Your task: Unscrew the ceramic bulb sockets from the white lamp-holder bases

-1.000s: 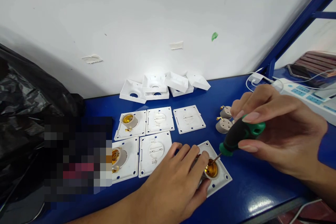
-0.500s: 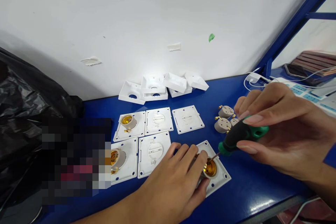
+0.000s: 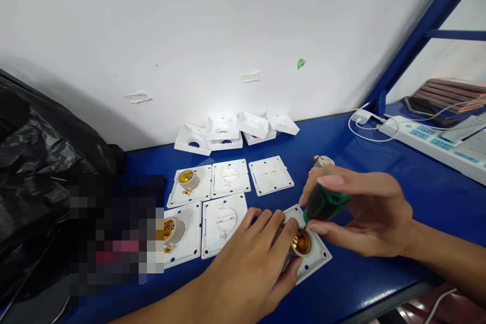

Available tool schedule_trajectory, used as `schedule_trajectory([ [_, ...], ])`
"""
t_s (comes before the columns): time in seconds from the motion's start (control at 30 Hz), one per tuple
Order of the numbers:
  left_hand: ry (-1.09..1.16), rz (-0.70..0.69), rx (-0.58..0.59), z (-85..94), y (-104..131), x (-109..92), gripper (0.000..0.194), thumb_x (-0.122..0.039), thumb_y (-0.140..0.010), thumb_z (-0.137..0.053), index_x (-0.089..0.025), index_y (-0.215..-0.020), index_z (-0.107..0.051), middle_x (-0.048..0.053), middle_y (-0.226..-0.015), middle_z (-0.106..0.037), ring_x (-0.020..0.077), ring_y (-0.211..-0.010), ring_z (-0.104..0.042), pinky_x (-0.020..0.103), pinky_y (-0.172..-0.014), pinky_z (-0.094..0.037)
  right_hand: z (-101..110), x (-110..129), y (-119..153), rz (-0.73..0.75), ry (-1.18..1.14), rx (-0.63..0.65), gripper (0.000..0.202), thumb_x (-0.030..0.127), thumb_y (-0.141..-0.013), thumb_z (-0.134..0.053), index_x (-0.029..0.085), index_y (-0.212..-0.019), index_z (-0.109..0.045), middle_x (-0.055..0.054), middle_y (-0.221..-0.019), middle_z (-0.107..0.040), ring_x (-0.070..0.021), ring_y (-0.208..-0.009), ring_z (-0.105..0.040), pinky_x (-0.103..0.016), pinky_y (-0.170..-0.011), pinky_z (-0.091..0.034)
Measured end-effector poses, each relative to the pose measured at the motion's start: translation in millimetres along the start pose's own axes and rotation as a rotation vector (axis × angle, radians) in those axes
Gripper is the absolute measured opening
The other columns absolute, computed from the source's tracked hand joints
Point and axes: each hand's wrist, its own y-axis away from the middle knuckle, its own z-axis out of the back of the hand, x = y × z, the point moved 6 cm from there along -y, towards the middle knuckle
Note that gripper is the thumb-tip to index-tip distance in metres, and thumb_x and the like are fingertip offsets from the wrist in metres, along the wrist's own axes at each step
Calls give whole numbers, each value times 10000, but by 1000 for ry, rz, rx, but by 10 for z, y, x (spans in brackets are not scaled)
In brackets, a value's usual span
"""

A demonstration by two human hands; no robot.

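Observation:
My left hand (image 3: 254, 258) is closed round the side of a lamp socket (image 3: 305, 245), whose brass-coloured threaded inside faces up. This socket sits on a square white base plate (image 3: 318, 259), partly hidden under my fingers. In my right hand (image 3: 364, 212) is a screwdriver (image 3: 321, 204) with a black and green handle, gripped between thumb and fingers. Its shaft slants down into the socket's opening; the tip is hidden inside. Just beyond my right hand, a loose socket core (image 3: 324, 161) lies on the blue table, partly covered by the hand.
To the left lie white base plates (image 3: 271, 175), two bearing sockets (image 3: 189, 179). White square covers (image 3: 193, 139) are piled along the wall. A black plastic bag (image 3: 49, 136) stands at left. A power strip (image 3: 436, 144) with cables lies at right, near a blue metal frame (image 3: 413, 45).
My right hand has moved left and closer to the socket, and the screwdriver stands steeper, deeper in the opening. My left hand keeps its hold. The view has shifted slightly.

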Motion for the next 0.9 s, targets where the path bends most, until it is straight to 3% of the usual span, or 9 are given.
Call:
schedule_trajectory([
  [0.1, -3, -5, -18, -34, 5, 15, 362, -243, -1006, -675, -136, -1312, -514, 108, -1167, -676, 314, -1019, -640, 511, -935, -540, 95, -44, 70, -18, 108, -144, 817, 46, -824, -824, 304, -1543, -534, -66, -1332, -732, -230, -900, -749, -414, -741, -656],
  [0.2, 7, -10, -29, -61, 8, 32, 366, -259, -1028, -633, -140, -1347, -498, 108, -1180, -675, 314, -1014, -640, 515, -925, -537, 80, -79, 82, -23, 133, -103, 846, 18, -809, -823, 295, -1551, -523, -62, -1383, -723, -227, -930, -763, -411, -779, -662],
  [0.3, 11, -11, -17, -66, 5, 35, 322, -253, -1043, -603, -149, -1333, -507, 107, -1188, -676, 312, -1023, -640, 512, -931, -531, 46, -79, 65, -7, 120, -61, 846, 19, -829, -801, 305, -1565, -495, -53, -1343, -745, -209, -874, -759, -385, -717, -655],
  [0.47, 2, -4, -8, -56, 3, 28, 361, -248, -1033, -619, -142, -1357, -497, 107, -1189, -677, 306, -1028, -646, 497, -945, -528, 92, -57, 66, 1, 165, -149, 838, 37, -811, -830, 307, -1544, -526, -63, -1319, -746, -214, -862, -755, -386, -708, -655],
  [0.67, 3, 2, -16, -41, 10, 21, 291, -263, -1056, -570, -171, -1324, -505, 99, -1162, -688, 303, -1024, -662, 496, -940, -538, 19, -35, 24, 12, 120, -53, 835, 71, -850, -809, 318, -1575, -478, -79, -1245, -777, -207, -771, -731, -394, -648, -629],
  [0.9, 1, -7, -29, -29, 5, 17, 270, -257, -1044, -600, -171, -1287, -519, 114, -1177, -684, 321, -1040, -662, 523, -940, -543, 3, -6, -40, -23, 32, 35, 870, 20, -847, -783, 319, -1597, -458, -44, -1022, -753, -222, -770, -692, -374, -589, -572],
])
